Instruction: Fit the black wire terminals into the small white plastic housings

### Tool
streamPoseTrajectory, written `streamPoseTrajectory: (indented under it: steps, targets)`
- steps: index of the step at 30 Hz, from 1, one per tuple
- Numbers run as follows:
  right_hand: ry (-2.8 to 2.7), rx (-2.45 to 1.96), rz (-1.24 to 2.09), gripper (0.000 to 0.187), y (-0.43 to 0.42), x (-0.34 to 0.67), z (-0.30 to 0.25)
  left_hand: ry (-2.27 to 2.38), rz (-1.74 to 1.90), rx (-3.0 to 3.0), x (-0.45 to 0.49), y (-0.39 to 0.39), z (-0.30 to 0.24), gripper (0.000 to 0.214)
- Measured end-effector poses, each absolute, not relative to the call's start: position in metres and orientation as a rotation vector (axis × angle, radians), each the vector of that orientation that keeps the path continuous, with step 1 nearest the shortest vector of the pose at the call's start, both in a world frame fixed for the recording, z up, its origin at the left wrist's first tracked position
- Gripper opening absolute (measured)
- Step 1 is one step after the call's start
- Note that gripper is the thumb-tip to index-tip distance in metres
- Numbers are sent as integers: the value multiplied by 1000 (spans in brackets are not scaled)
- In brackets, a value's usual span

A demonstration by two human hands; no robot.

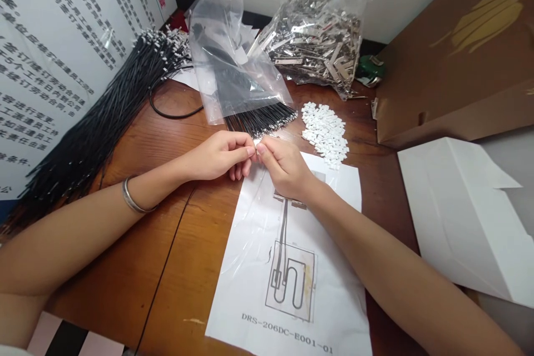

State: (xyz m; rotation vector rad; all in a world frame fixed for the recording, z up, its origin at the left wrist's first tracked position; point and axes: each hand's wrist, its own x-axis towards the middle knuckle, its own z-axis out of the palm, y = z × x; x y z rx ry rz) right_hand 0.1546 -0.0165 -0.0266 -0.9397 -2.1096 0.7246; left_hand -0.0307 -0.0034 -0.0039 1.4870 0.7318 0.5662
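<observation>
Head view. Left hand [233, 154], right hand [283, 167]: fingertips pinched together, contents too hidden to tell. Black wires [261, 119]: just beyond hands, partly under clear plastic bag [227, 55]; long axis front-to-back, tipped ends toward person. White connector housings [325, 133]: heap, right of wires.

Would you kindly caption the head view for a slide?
Left hand and right hand pinched close together near black wires, white pieces and a printed sheet, bagged metal strips behind.
</observation>
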Motion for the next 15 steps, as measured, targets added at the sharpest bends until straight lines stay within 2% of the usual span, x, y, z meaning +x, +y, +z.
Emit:
streamPoseTrajectory:
  steps: [6,15]
  targets:
    - [-2108,-947,748,41,-17,154,-26,729,562,1477,-31,-3,-4,25]
    - [-1865,-923,1050,44,-17,155,-26,728,597,1411,-31,-2,-6,29]
